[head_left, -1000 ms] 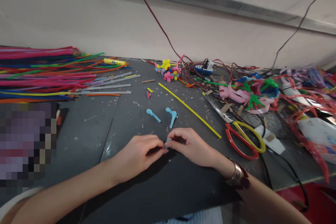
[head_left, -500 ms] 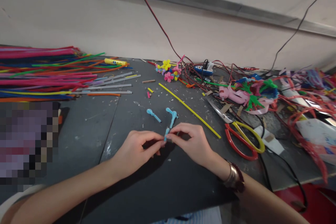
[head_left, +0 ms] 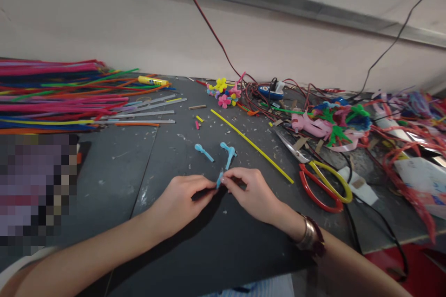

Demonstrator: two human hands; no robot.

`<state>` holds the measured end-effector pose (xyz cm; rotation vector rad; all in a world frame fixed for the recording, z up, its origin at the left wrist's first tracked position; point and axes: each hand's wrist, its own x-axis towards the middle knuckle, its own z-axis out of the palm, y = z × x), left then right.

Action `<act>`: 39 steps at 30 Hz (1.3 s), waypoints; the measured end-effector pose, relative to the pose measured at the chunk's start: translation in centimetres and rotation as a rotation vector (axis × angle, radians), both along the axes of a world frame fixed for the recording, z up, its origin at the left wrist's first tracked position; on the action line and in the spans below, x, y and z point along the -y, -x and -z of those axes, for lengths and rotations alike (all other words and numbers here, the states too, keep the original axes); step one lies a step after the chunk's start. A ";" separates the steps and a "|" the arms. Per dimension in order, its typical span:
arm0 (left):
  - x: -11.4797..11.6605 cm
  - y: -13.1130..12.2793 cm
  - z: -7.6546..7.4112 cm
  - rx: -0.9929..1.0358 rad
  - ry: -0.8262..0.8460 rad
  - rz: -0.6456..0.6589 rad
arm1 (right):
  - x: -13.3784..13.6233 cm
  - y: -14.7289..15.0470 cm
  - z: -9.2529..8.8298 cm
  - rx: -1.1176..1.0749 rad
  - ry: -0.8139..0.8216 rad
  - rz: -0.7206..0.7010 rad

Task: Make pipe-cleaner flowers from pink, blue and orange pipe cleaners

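A small blue piece (head_left: 219, 179) sits pinched between the left hand (head_left: 179, 202) and right hand (head_left: 252, 194), over the dark surface (head_left: 104, 185). Just ahead lie two more blue pieces (head_left: 228, 154), well apart from each other. Beyond them are one yellow stem (head_left: 252, 146), one pair of scissors (head_left: 313, 197) and one pipe-cleaner heap (head_left: 52, 97).

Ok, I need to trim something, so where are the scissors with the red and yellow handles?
In the head view, the scissors lie on the dark table to the right of the person's right hand, next to the end of the yellow pipe cleaner.
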<state>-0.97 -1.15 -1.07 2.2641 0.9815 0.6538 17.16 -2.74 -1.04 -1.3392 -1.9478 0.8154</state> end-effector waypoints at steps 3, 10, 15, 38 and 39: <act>0.0 0.0 0.0 0.004 -0.014 0.007 | 0.1 0.1 -0.2 0.023 0.024 -0.052; 0.1 -0.2 -0.1 0.031 0.013 0.063 | -0.1 0.0 0.0 -0.024 0.030 0.002; 0.0 -0.2 0.0 0.038 0.036 0.080 | -0.1 -0.1 0.1 -0.008 0.026 -0.019; -0.1 -0.3 -0.8 0.091 0.069 -0.060 | -0.3 -0.3 0.0 -0.138 0.124 -0.070; -0.1 -0.3 -0.7 0.093 0.067 -0.053 | -0.3 -0.3 0.0 -0.115 0.106 -0.078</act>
